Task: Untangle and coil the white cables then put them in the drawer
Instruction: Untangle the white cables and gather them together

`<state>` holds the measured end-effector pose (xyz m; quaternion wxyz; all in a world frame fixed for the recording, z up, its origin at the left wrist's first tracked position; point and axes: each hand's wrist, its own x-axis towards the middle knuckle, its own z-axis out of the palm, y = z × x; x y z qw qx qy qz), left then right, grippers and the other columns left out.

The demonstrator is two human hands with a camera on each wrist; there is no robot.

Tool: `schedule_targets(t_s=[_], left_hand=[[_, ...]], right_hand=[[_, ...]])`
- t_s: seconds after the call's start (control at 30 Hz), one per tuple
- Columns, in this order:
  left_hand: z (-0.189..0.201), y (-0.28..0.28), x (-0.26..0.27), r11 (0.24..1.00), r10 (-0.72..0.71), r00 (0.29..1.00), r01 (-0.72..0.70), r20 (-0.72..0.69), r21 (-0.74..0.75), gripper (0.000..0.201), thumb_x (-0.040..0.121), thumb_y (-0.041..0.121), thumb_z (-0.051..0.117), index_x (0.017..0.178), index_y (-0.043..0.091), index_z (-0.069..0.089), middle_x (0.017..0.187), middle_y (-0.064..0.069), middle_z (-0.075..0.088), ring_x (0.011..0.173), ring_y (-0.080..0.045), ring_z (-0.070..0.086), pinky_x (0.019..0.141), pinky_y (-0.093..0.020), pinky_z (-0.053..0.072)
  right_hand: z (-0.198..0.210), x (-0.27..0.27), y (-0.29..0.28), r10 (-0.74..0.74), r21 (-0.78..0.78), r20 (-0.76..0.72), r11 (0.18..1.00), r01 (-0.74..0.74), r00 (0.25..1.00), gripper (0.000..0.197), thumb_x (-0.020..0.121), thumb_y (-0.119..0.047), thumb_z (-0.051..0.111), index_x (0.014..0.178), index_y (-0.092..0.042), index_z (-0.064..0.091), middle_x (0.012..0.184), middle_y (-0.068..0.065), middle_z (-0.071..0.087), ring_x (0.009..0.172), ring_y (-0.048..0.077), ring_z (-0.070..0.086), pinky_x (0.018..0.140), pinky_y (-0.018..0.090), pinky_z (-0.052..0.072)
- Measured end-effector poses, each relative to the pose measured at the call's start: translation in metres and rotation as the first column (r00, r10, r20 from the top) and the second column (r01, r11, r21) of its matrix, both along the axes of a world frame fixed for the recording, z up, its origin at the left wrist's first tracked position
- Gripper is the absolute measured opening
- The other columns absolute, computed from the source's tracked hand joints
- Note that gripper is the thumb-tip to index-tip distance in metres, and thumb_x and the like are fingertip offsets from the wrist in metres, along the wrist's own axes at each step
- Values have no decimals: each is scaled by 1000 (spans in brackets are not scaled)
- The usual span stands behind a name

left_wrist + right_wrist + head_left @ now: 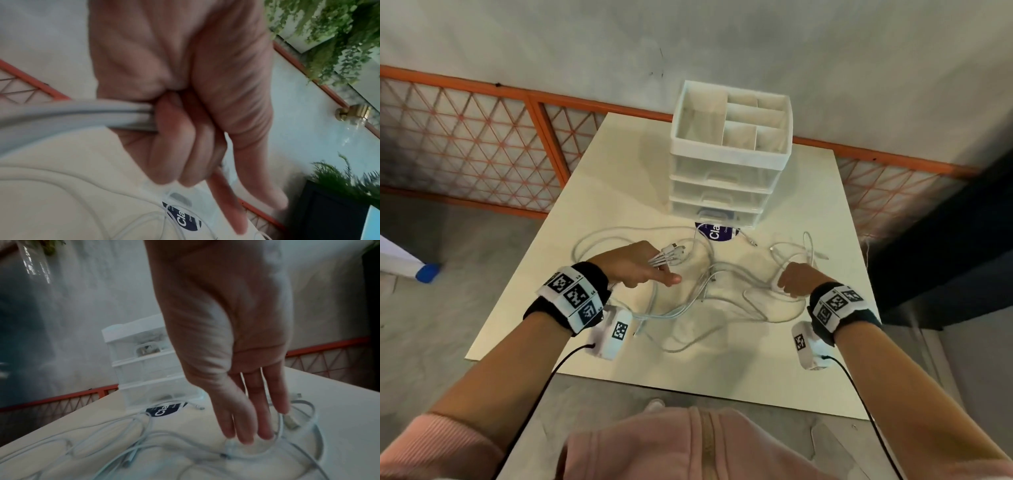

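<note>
Left hand (635, 263) fingers clench white cables (698, 301); right hand (796, 279) fingers straight; sticker (715, 233) reads "Cla".

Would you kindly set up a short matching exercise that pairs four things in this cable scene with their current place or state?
Things:
1. left hand
2. right hand
3. drawer unit
4. round purple sticker

States:
A. lies on the board in front of the bottom drawer
B. fingers straight, reaching down to loose cable
C. grips a bundle of white cables near their plugs
D. stands at the board's far edge, all drawers shut

Pairs: 1-C, 2-B, 3-D, 4-A
</note>
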<state>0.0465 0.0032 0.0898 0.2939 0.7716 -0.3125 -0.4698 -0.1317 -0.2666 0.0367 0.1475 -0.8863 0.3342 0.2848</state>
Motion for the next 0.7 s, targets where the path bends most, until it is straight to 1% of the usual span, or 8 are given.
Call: schedule_targets(t_s=[0.07,0.13,0.2,0.3,0.4,0.57,0.63,0.7], left_hand=[[-2,4,4,997,56,995,-61,-88,-54,22,79,28,75,71,14,61,63,-6,35,47,-12,19,41,-20,16],[-3,8,7,991,84,981,-100,-172,-86,22,81,28,73,76,12,60,74,-8,35,45,-9,19,39,-17,16],[0,12,7,987,102,969,-127,-224,-100,22,84,26,69,77,11,56,63,-3,31,42,-6,18,36,-16,15],[1,18,4,980,128,953,-164,-273,-111,22,90,23,63,76,15,48,48,12,27,39,-3,18,35,-14,15],[-4,24,0,974,174,945,-208,-277,-95,23,91,27,61,75,15,49,47,12,26,39,-3,18,35,-14,15],[-13,32,-7,976,194,938,-213,-287,-37,27,91,29,60,73,15,47,47,13,26,39,-4,17,36,-15,14],[-15,35,-8,976,197,936,-215,-290,-30,27,92,29,59,72,16,45,46,14,28,39,-3,17,36,-14,13],[-17,37,-6,975,205,934,-222,-291,-26,27,92,29,59,73,17,45,46,14,29,39,-3,18,36,-14,13]], right_hand=[[-3,9,6,21,-18,63,1000,-20,998,37,93,-4,45,128,-1,56,133,18,54,124,32,51,104,34,39],[-5,27,16,37,7,211,999,-39,977,34,90,-1,45,119,-3,63,129,15,59,123,30,51,103,30,37],[-10,46,29,114,62,327,988,-142,938,30,89,1,46,110,-3,67,122,14,64,117,30,56,99,31,40],[-24,70,54,227,134,376,946,-295,898,26,92,-2,48,106,-6,69,116,16,65,109,32,59,96,37,45],[-37,83,76,319,159,357,905,-394,878,29,93,-1,44,108,-7,69,115,19,62,109,33,58,97,42,44],[-55,85,86,427,-4,243,898,-439,871,34,90,2,40,106,-14,65,114,8,62,109,28,56,95,35,33],[-55,82,86,479,-147,193,877,-458,856,32,90,0,39,102,-20,62,97,0,66,103,25,56,92,37,30],[-55,79,83,487,-182,184,871,-457,854,27,93,-4,40,100,-23,59,73,-5,57,99,26,56,92,36,29]])
